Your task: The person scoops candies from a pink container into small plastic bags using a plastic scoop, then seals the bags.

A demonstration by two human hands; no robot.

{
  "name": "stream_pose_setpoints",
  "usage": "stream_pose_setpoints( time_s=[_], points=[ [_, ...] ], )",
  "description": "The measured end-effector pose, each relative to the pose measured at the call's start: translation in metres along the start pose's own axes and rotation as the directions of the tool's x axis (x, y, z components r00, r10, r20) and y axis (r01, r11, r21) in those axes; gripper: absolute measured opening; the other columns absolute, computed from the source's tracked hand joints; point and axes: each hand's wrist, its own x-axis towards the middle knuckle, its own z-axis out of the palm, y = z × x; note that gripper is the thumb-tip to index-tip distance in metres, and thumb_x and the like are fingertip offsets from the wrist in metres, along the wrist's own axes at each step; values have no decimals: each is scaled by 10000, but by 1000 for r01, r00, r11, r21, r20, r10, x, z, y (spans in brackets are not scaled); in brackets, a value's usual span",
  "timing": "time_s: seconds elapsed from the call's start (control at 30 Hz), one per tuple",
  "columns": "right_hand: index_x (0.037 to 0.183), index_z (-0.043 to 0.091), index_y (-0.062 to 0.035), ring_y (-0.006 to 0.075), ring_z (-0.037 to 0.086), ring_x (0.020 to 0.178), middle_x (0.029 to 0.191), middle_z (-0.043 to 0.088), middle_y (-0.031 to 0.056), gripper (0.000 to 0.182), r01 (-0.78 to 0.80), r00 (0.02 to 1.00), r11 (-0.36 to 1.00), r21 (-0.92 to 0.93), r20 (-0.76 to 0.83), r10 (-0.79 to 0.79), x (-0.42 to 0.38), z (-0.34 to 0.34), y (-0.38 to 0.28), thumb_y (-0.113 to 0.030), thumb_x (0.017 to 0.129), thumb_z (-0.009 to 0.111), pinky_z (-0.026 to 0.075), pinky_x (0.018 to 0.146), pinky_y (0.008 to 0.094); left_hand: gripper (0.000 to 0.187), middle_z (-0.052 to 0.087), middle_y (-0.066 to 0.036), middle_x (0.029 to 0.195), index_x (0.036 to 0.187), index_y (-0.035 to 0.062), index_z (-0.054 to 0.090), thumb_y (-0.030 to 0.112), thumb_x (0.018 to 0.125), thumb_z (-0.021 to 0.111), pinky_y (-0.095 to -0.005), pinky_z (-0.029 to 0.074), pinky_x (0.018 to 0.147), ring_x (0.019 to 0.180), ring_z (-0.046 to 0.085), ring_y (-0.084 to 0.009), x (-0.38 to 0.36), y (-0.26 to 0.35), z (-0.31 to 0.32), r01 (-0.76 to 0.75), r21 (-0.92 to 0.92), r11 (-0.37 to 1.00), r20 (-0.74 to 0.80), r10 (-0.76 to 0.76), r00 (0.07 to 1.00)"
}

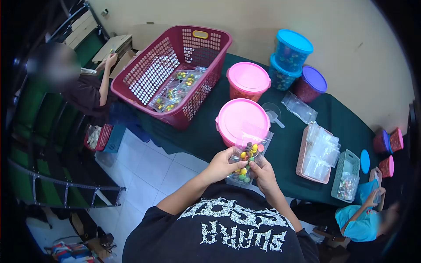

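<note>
My left hand (222, 165) and my right hand (264, 175) pinch a clear plastic bag (265, 139) from its two sides, in front of my chest. Inside the bag are small round pieces in yellow, green, red and dark brown. Both thumbs press on the front of the bag near its middle. Just beyond it, a pink-lidded tub (242, 120) stands at the table edge, overlapped by the bag's upper end. A second pink-lidded tub (248, 78) stands behind that one.
A maroon basket (173, 109) holds filled bags. Blue tubs (293, 48), a purple-lidded tub (312, 83) and a clear scoop (275, 117) are at the back. A pink tray (302, 158) holds clear bags beside a green tray (346, 164). People work at left (87, 94) and right (359, 221).
</note>
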Motion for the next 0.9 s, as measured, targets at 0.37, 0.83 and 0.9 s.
stream_pose_setpoints(
  time_s=[0.37,0.83,0.9],
  points=[
    [1336,368,-18,122,599,957,1088,596,61,513,69,994,996,-56,84,-64,48,67,-46,-123,895,608,497,674,201,339,585,-102,1094,1182,-43,499,92,898,625,-262,530,804,950,624,-137,-11,54,-58,-94,-50,994,-109,88,990],
    [1350,342,-9,136,617,922,1142,578,106,535,127,960,992,7,249,-125,196,238,-75,-124,897,602,546,661,241,379,595,-110,1117,1225,-24,470,72,893,625,-257,525,789,939,633,-137,-14,141,-257,-278,-16,960,-216,268,939],
    [1370,303,-8,159,608,969,1215,531,124,543,106,949,994,-8,301,-99,220,245,-69,-135,916,572,559,724,278,465,593,-123,1129,1292,-14,414,72,889,629,-257,521,790,961,620,-141,-11,148,-286,-227,-20,974,-207,218,954]
  ],
)
